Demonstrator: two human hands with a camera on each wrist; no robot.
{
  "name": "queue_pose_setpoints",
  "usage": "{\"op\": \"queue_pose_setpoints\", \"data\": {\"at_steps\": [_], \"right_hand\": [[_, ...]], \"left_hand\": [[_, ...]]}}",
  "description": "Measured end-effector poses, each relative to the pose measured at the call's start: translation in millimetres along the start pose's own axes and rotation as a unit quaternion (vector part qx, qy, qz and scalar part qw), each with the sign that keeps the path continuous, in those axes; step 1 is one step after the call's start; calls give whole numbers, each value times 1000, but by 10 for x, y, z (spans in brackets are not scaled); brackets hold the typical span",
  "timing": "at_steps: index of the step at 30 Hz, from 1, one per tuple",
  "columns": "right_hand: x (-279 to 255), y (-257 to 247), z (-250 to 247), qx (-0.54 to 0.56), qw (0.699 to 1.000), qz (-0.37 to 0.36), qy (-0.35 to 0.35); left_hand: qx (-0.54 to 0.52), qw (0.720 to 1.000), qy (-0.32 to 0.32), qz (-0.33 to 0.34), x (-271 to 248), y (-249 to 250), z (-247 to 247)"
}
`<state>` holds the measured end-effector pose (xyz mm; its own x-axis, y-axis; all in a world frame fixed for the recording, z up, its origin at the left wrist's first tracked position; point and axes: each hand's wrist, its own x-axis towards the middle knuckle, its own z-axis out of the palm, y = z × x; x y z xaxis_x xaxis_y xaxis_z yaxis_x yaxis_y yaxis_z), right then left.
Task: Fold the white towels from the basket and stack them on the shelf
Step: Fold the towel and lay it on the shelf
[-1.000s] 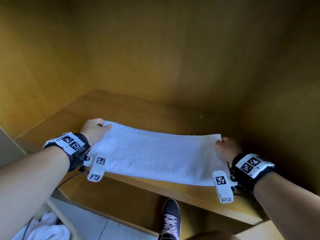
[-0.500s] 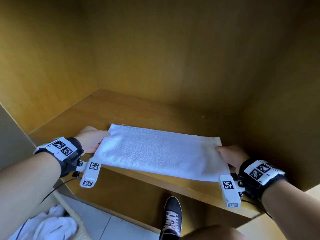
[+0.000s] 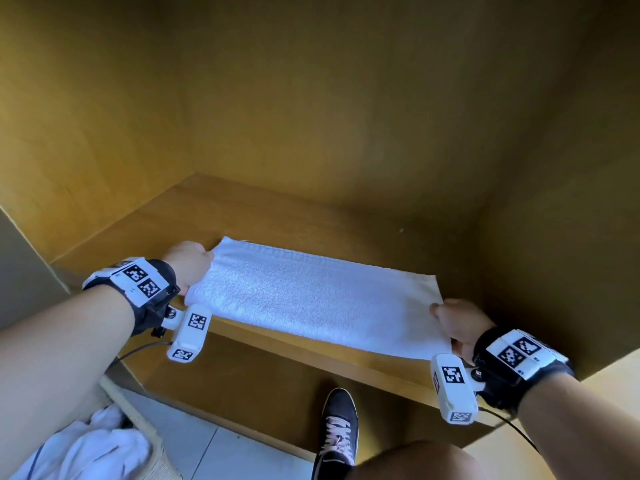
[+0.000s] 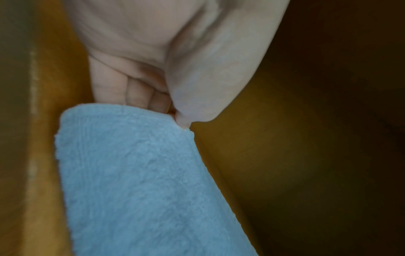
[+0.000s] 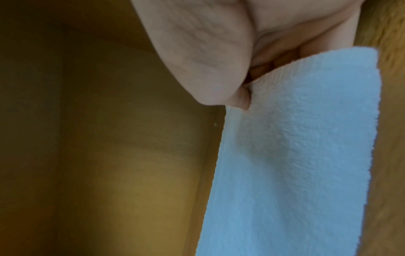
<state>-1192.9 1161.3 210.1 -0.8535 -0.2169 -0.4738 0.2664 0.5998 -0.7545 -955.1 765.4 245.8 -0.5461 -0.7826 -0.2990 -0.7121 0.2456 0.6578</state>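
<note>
Two pinches: my left hand (image 3: 188, 263) and right hand (image 3: 457, 322) each grip an end of the white terry towel (image 3: 311, 299), lying flat on the yellow-brown wooden shelf (image 3: 311, 209). I'd keep it taut, edges matched, before folding end to end.

A home or laundry corner: a yellow wooden shelf (image 3: 145, 237) alcove, pale floor tiles (image 3: 207, 448), and a woven basket (image 3: 152, 441) of white linen.

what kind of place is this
Probably a home storage or laundry spot: a built-in wooden shelf recess, a pale tiled floor below, and a basket of white towels. Both hands hold a folded towel there.
</note>
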Motion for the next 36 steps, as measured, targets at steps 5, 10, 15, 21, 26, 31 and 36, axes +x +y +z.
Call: {"op": "queue_pose_setpoints", "data": {"at_steps": [5, 10, 15, 21, 26, 31, 36], "right_hand": [[1, -38, 84, -10, 999, 30, -8], [-90, -112, 83, -17, 997, 71, 10], [-107, -311, 80, -1, 998, 61, 2], [76, -537, 40, -19, 998, 52, 7], [235, -593, 56, -67, 998, 7, 7], [332, -605, 80, -52, 997, -37, 30], [343, -578, 99, -53, 998, -21, 33]], "left_hand": [[111, 993, 30, 25, 156, 198, 4], [147, 989, 22, 9, 324, 166, 66], [109, 993, 28, -25, 501, 71, 79], [30, 999, -14, -17, 686, 200, -3], [-40, 999, -20, 6, 844, 223, 7], [-85, 996, -31, -7, 916, 190, 30], [-49, 999, 1, 14, 965, 165, 108]]}}
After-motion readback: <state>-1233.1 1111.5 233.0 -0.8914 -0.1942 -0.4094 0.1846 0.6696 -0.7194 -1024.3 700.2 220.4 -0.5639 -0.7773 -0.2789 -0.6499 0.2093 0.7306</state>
